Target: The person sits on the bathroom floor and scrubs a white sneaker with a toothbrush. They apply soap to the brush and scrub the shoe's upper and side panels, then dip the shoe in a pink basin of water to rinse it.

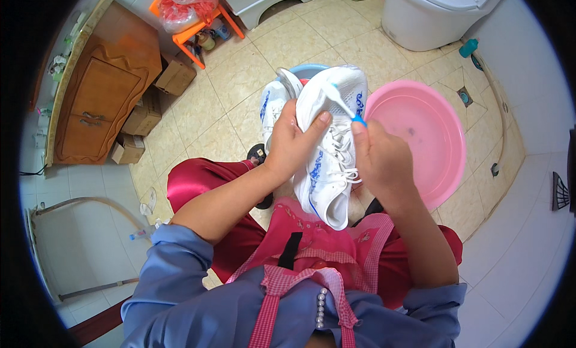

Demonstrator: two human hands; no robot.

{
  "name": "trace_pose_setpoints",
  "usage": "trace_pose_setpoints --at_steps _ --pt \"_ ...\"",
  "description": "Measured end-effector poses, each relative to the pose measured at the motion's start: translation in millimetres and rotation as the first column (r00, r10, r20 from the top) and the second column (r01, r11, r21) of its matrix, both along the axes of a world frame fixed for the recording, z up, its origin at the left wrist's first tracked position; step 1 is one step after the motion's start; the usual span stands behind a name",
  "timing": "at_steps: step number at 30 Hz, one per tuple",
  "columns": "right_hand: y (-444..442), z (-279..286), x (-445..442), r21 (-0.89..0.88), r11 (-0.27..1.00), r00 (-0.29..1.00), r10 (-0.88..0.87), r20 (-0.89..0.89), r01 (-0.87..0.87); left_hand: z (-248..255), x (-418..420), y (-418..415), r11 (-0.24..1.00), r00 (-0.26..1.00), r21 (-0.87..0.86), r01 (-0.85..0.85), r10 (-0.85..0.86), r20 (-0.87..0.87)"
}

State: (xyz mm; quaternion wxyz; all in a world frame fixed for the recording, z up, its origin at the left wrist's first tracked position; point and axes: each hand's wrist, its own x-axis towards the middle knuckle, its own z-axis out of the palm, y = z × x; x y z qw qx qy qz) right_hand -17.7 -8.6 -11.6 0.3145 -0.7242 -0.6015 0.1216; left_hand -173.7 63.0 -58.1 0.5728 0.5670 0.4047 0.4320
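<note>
My left hand grips a white lace-up sneaker with blue markings at its side, thumb over the upper. The toe points away from me and the heel towards my lap. In my right hand is a white and blue toothbrush, its head against the toe part of the shoe. A second white sneaker lies behind and to the left, at a blue basin mostly hidden by the shoes. To the right, a pink plastic basin holds cloudy water.
An orange stool bears red plastic bags. Cardboard boxes lie beside a wooden cabinet at the left. A toilet stands at the back right, with a floor drain and a hose along the right wall.
</note>
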Motion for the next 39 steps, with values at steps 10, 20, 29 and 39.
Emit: trace_pose_setpoints --at_steps 10,20,29,39 --pt "4 2 9 0.028 1.0 0.997 -0.009 -0.076 0.012 3 -1 -1 0.999 0.999 -0.012 0.037 -0.037 0.012" --pt "10 -5 21 -0.007 0.999 0.867 -0.048 -0.496 0.051 6 7 0 0.999 0.989 -0.025 0.031 -0.027 0.146" --pt "9 5 17 0.011 0.999 0.914 -0.026 -0.405 0.034 5 8 -2 0.995 0.986 -0.06 0.082 -0.073 0.149" --pt "9 1 21 -0.041 0.997 0.851 -0.08 -0.519 0.069 7 7 -2 0.99 0.979 -0.079 0.113 -0.097 0.179"
